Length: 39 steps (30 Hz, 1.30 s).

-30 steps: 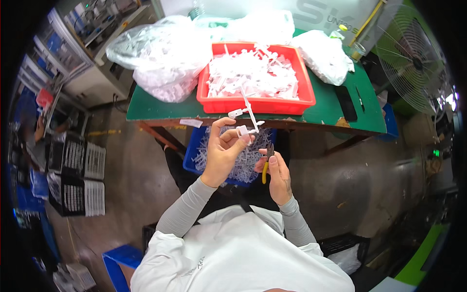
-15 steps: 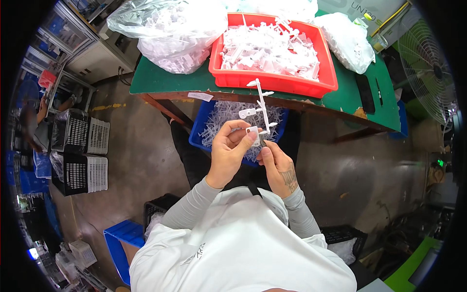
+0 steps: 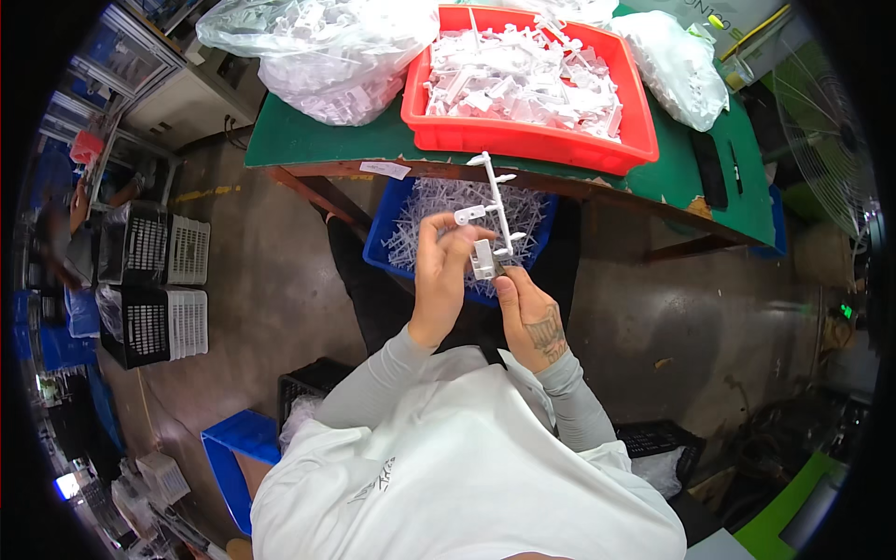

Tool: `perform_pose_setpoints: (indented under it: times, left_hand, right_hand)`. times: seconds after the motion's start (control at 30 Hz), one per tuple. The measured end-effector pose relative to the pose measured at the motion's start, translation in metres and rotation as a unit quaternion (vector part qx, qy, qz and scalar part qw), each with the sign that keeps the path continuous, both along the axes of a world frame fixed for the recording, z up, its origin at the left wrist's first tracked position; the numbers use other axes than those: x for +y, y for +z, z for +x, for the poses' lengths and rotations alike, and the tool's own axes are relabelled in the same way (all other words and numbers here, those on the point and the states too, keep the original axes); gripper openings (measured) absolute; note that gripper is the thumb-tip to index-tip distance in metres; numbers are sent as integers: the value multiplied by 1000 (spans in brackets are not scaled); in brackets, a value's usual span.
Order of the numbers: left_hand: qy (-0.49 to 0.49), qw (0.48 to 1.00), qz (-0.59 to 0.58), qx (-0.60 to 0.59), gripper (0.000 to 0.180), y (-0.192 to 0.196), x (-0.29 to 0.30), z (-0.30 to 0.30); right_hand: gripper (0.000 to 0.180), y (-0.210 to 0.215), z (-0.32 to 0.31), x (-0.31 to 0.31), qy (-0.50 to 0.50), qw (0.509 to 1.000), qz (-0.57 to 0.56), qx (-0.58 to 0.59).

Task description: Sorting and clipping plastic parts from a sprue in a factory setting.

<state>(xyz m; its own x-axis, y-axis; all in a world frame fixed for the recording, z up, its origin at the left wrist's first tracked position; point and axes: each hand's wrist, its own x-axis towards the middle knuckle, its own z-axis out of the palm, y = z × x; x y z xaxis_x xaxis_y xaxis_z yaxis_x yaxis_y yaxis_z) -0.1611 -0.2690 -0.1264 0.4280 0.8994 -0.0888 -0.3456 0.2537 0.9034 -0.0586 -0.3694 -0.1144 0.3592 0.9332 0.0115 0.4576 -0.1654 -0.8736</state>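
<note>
Holding a white moulded plastic sprue (image 3: 493, 210) upright over the blue crate (image 3: 392, 224) below the bench (image 3: 308, 140): left hand (image 3: 439, 271) pinches its stem, right hand (image 3: 525, 313) pinches the small block. Uneven twisting could snap a branch, dropping pieces outside the crate.

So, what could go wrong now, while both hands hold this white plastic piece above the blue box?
1. The thin white plastic branched frame may snap in the wrong place, since the left hand and right hand grip only its lower end.
2. A freed small white plastic part could miss the blue plastic crate below and land on the dark floor.
</note>
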Motion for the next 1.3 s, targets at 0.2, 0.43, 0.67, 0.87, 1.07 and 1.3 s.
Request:
perform_pose_setpoints:
  times: [0.2, 0.43, 0.67, 0.87, 1.07, 1.3]
  left_hand:
    - [70, 975, 165, 132, 26, -20, 8, 13]
    - [34, 992, 87, 80, 26, -13, -1, 2]
    - [-24, 997, 43, 59, 31, 0, -10, -4]
    - [-38, 998, 1, 50, 30, -7, -10, -9]
    - [-42, 997, -6, 70, 31, -10, -11, -11]
    - [-32, 985, 85, 144, 33, -18, -13, -11]
  right_hand:
    - [25, -15, -7, -2, 9, 1000, 13, -2]
    - [41, -2, 1, 2, -41, 997, 53, 38]
    - [47, -5, 4, 4, -12, 998, 40, 48]
    - [38, -9, 2, 1, -6, 998, 13, 56]
    - [36, -3, 1, 4, -12, 1000, -3, -4]
    - [33, -6, 4, 3, -5, 1000, -11, 5]
